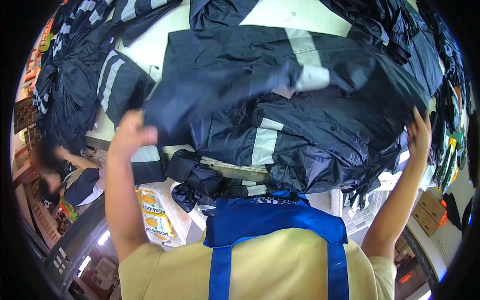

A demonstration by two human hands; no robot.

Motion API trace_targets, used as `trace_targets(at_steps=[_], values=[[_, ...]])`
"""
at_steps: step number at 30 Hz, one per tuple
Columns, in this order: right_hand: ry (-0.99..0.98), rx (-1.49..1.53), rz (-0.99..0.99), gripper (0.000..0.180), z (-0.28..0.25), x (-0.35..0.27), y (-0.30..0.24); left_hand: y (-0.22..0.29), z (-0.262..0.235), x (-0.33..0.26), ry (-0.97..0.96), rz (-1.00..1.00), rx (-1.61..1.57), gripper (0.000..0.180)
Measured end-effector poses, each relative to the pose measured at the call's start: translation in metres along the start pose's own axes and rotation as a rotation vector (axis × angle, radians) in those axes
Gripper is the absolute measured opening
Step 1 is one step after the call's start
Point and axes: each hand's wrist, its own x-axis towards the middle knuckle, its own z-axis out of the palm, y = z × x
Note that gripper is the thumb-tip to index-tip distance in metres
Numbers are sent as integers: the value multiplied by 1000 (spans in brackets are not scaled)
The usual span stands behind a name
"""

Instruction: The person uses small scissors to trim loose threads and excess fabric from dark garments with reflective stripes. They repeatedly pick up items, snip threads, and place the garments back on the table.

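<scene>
A navy rain jacket (220, 55) with pale reflective strips is stretched wide across the table, its raised part blurred by motion. My left hand (131, 136) is closed on its left edge, thumb pointing inward. At the opposite end, the fingers of my right hand (419, 132) grip the jacket's right edge, partly hidden by the cloth. Crumpled folds of dark cloth with a grey strip (264, 146) lie nearer to me and hang over the table's front edge. I cannot tell whether these folds belong to the same jacket.
Dark garments with reflective strips are heaped on the left (75, 95) and right (425, 55) of the white table (295, 12). Below the table are yellow-and-white packages (157, 217) and a white crate (357, 220). A person (85, 182) sits far left; cardboard boxes (427, 212) stand right.
</scene>
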Motion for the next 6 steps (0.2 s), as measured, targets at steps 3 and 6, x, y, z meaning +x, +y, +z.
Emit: trace_targets(at_steps=[3,6], values=[[-198,75,-16,37,-129,-40,43,-55,11,-49,-482,-281,-423,78],[-314,365,113,72,-151,-63,51,-82,17,-59,-98,-430,-614,84]])
